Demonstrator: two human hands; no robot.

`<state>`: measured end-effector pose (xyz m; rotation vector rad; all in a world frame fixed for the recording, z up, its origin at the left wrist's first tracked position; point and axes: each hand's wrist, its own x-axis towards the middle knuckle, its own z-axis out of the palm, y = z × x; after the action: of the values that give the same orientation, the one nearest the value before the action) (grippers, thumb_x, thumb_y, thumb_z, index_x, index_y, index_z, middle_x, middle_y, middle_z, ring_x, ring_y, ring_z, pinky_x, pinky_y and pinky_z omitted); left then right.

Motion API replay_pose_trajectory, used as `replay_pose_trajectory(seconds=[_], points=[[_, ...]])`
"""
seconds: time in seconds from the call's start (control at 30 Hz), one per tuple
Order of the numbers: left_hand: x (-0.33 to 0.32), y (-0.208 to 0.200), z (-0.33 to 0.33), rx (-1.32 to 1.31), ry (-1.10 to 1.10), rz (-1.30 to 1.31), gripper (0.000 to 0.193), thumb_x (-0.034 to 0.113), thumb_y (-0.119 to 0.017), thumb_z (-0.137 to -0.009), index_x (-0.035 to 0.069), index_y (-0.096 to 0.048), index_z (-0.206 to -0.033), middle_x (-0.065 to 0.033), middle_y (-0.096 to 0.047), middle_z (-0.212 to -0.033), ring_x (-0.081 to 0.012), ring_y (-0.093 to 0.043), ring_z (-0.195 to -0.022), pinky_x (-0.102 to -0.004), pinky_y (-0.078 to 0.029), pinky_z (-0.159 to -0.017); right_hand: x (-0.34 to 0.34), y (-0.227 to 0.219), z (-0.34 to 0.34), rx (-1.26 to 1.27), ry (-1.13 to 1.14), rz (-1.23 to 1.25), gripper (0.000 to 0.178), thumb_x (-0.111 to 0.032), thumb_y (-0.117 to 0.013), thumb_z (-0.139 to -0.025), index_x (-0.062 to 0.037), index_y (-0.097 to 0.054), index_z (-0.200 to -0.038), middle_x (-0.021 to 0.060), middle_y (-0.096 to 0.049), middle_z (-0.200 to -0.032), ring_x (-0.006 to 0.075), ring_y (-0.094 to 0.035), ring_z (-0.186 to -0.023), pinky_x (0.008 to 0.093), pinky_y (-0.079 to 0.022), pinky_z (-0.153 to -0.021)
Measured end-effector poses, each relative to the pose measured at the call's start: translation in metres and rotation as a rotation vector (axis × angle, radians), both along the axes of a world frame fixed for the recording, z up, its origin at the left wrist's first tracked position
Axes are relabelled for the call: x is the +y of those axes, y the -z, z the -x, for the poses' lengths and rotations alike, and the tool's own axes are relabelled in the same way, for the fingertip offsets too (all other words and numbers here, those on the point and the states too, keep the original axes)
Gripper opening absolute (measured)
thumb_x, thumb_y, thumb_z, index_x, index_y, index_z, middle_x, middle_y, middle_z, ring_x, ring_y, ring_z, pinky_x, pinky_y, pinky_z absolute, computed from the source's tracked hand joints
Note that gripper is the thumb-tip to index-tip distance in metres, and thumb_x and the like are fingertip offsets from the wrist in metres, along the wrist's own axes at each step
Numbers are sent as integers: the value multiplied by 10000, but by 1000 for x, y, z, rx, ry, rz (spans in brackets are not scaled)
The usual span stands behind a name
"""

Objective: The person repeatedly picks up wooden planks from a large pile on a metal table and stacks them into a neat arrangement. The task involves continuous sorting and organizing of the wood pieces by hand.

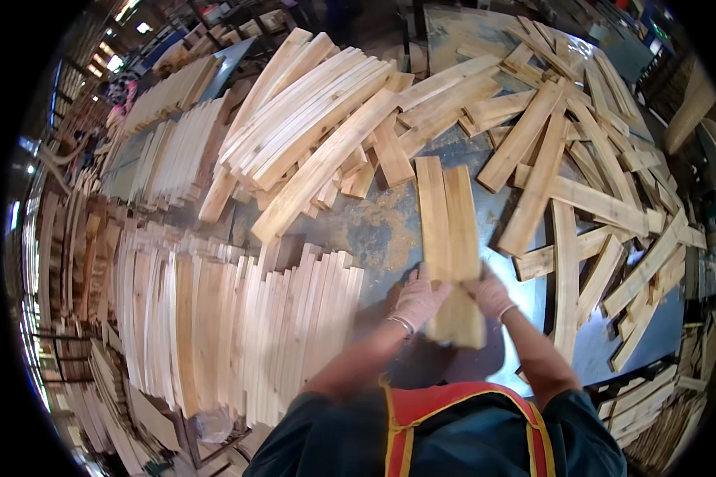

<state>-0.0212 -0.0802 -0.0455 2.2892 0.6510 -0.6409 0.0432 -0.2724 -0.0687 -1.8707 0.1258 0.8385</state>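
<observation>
Two pale wooden boards (447, 230) lie side by side in front of me, running away from my body, with a narrow dark gap between their far ends. My left hand (420, 300), in a thin whitish glove, is closed on the left edge of the pair. On the opposite edge my right hand (488, 294), gloved alike, grips the boards with its fingers against the side. The near ends look blurred. Sawdust (382, 219) is scattered over the blue-grey metal table (334, 230) just left of the boards.
Left of me, many narrow boards stand in a tight row (231, 318). Beyond it is a slanted stack of boards (310, 119). Loose boards lie crisscrossed in a heap (581, 175) to the right. Another board stack (171, 151) sits at the far left.
</observation>
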Motion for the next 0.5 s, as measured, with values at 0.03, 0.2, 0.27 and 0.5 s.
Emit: replay_pose_trajectory(seconds=[0.03,0.2,0.27,0.5], points=[[-13,9,-5,-56,-106,-73,1016,590,-698,-889,40,-323,-1656,-286,-413,-1635,-417,-477,-1460,-450,-388,-1224,4,28,21,5,66,-148,615,-210,-790,-885,-36,-563,-1429,150,-743,-1176,252,-700,-1083,388,-571,-920],[26,11,18,-163,-254,426,838,502,-767,-857,-32,-519,-1455,-265,-614,-1361,-353,-578,-1271,-424,-473,-1062,13,9,76,530,259,-702,493,-98,-817,-912,-28,-637,-1366,96,-734,-1232,223,-691,-1113,374,-556,-992],[38,21,52,-213,-470,903,558,329,-781,-892,-13,-635,-1308,-145,-714,-1134,-189,-663,-1019,-326,-545,-868,6,17,106,564,129,-715,493,-88,-811,-923,-13,-633,-1377,83,-727,-1264,212,-685,-1142,369,-550,-1012],[21,6,168,-274,-537,202,311,280,-754,-824,14,-647,-945,-120,-622,-804,-236,-583,-742,-410,-493,-708,2,21,153,582,-8,-699,518,-100,-768,-936,-32,-599,-1420,102,-732,-1251,203,-690,-1131,342,-543,-1016]])
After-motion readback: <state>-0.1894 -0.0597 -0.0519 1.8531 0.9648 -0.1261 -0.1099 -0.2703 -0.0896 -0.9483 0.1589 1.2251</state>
